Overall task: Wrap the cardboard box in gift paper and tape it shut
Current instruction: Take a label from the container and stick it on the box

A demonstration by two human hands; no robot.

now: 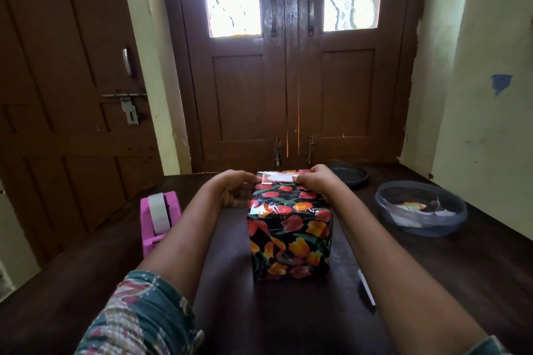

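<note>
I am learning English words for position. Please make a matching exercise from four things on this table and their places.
Things: 1 tape dispenser; 2 wrapped box; 3 clear container; 4 dark lid.
Places: A between the left hand and the right hand; B right of the box, holding scraps; C far left; D behind the right hand.
Pairs: 1-C, 2-A, 3-B, 4-D.

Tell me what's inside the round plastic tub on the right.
Inside the tub, scraps of paper, white and orange, lie on the bottom. Anything beneath them is covered and cannot be made out.
</note>
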